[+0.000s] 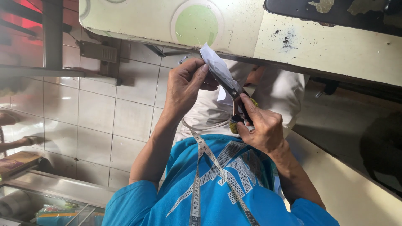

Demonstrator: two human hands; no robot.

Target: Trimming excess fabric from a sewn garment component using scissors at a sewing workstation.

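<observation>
- A person's left hand (186, 86) pinches a small white piece of fabric (215, 65) just below the pale table edge (234, 37).
- The right hand (261, 127) is clamped round dark scissors (234, 94), blades meeting the fabric.
- A measuring tape (209, 157) drapes over the blue shirt (226, 188), below the table edge.

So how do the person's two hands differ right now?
The left hand pinches a white scrap between thumb and fingers; the right hand is wrapped around the handle of dark scissors. The left hand sits higher in the view, the right hand lower, nearer the blue shirt. Both are bare and meet where the blades touch the scrap.
</observation>
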